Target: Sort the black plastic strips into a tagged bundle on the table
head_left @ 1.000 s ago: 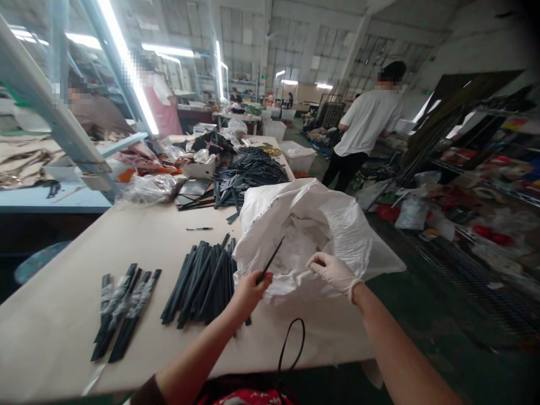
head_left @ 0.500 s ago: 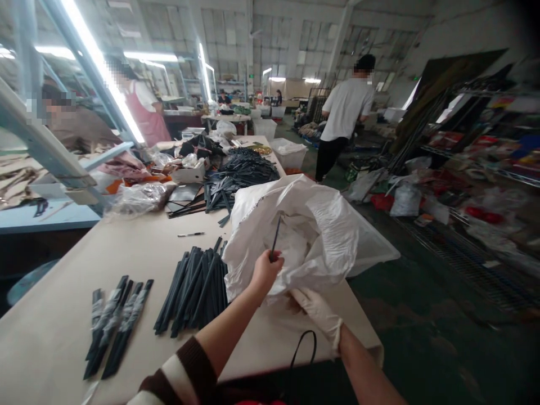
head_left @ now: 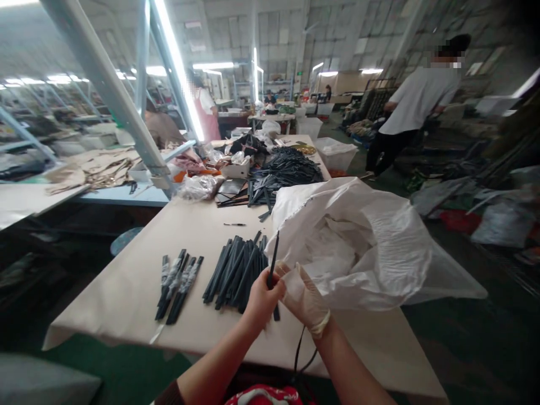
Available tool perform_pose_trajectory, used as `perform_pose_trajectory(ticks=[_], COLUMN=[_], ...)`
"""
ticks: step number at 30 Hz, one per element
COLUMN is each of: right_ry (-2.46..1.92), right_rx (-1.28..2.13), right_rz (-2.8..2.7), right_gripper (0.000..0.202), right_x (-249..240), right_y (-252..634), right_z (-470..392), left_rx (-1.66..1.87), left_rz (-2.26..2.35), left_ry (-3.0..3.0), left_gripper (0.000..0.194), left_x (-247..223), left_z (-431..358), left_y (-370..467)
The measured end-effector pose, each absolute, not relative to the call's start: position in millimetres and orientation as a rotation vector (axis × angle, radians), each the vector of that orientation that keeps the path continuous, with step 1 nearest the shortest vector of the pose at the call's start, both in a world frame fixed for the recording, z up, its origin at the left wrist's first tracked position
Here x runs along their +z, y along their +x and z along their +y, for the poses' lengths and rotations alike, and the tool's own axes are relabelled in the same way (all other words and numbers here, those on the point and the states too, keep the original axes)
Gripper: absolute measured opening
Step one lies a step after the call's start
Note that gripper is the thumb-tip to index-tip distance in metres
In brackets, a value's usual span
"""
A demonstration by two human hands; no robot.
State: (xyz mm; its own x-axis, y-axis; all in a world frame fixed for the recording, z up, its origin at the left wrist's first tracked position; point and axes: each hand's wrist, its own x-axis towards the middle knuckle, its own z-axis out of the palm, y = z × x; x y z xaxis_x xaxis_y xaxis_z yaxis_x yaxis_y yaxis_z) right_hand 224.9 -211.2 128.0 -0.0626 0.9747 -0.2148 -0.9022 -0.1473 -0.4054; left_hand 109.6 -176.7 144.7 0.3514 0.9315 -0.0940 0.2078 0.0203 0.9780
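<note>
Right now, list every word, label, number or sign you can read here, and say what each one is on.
No text can be read.
The small green sign on the far wall: too small and blurred to read.
The wrapped bundles on the table: pale wrapping, no lettering legible.
The white sack, the thin black strip in the left hand and the gloved right hand: no print visible.
</note>
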Motion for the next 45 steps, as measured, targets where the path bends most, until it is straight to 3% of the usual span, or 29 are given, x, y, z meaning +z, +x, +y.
perform_pose_trajectory(ticks=[7, 14, 21, 26, 34, 38, 45], right_ry=[-0.735, -0.626, -0.593, -0.518, -0.79, -0.991, -0.846], right_rx=[1.472, 1.54, 1.529, 1.558, 1.454, 1.27, 1.277], right_rz=[-0.125, -0.126, -0.051, 0.047, -0.36, -0.331, -0.209], right_gripper=[0.019, 0.032, 0.021, 0.028, 0.023, 0.027, 0.027], right_x=[124, 135, 136, 139, 150, 139, 149], right_y=[210, 215, 230, 241, 238, 243, 254], right_z=[-195, -214, -226, -237, -260, -256, -255], left_rx=[0.779, 0.827, 0.828, 0.852, 0.804, 0.673, 0.459], left_rz=[1.168, 1.168, 1.062, 0.994, 1.066, 0.979, 1.006], left_ry=[1.437, 1.398, 1.333, 1.236, 1.48, 1.53, 1.706], left_gripper=[0.018, 0.016, 0.019, 0.022, 0.021, 0.025, 0.031], left_x=[153, 154, 156, 154, 155, 164, 171], left_z=[-169, -171, -188, -199, -210, -215, -239], left_y=[84, 90, 107, 120, 128, 116, 68])
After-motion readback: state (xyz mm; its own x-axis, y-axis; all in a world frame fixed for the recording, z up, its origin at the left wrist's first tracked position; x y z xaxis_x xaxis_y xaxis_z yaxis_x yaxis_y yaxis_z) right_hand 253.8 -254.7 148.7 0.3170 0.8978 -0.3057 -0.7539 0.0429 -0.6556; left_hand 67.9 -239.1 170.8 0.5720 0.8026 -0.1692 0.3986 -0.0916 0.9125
